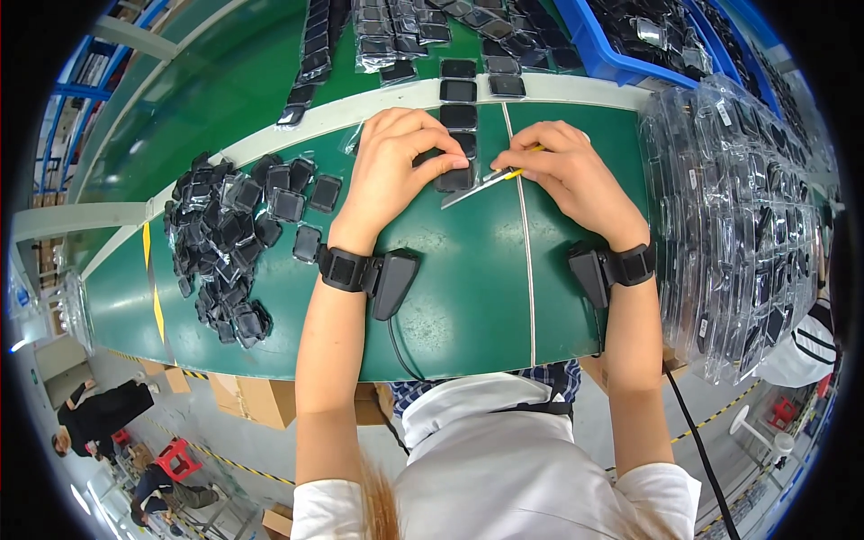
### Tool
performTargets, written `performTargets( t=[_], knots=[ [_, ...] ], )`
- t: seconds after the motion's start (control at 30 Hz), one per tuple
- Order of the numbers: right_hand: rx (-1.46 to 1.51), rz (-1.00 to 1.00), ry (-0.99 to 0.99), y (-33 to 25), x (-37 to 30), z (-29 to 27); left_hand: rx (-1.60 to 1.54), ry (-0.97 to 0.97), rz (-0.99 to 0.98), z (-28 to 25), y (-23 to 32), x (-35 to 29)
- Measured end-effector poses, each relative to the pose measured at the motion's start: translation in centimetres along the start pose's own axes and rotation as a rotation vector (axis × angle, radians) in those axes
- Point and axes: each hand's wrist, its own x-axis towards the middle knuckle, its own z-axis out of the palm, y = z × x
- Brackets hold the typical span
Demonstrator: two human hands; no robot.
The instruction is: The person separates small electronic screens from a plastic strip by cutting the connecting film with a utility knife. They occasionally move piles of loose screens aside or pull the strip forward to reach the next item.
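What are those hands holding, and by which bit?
The right hand holds a cutter by its yellow handle. The left hand is at the strip of black packets; whether it grips it, I can't tell.

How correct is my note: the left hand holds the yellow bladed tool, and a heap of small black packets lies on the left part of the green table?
One point is wrong: the head view shows the yellow bladed tool in the right hand, not the left hand. The heap of small black packets does lie on the left part of the green table.
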Motion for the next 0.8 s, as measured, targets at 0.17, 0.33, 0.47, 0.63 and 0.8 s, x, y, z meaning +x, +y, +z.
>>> performTargets(
  t=[0.17,0.33,0.47,0.63,0.8],
  knots=[
    [0.084,0.017,-0.092,-0.2,-0.6,-1.3,0.006,0.093,-0.072,-0.9,-0.7,-0.6],
    [0.073,0.126,0.031,0.2,-0.9,-1.4,0.126,0.164,-0.18,-2.8,-1.1,-1.2],
    [0.037,0.152,0.064,0.2,-0.8,-1.3,0.083,-0.022,-0.122,-3.5,1.3,-1.5],
    [-0.013,0.148,0.036,-0.1,-0.7,-1.1,0.116,-0.286,-0.108,-3.8,1.8,-1.5],
    [-0.02,0.114,0.009,-0.1,-0.8,-0.8,0.173,-0.282,-0.033,-3.6,2.9,-1.2]
  ],
)
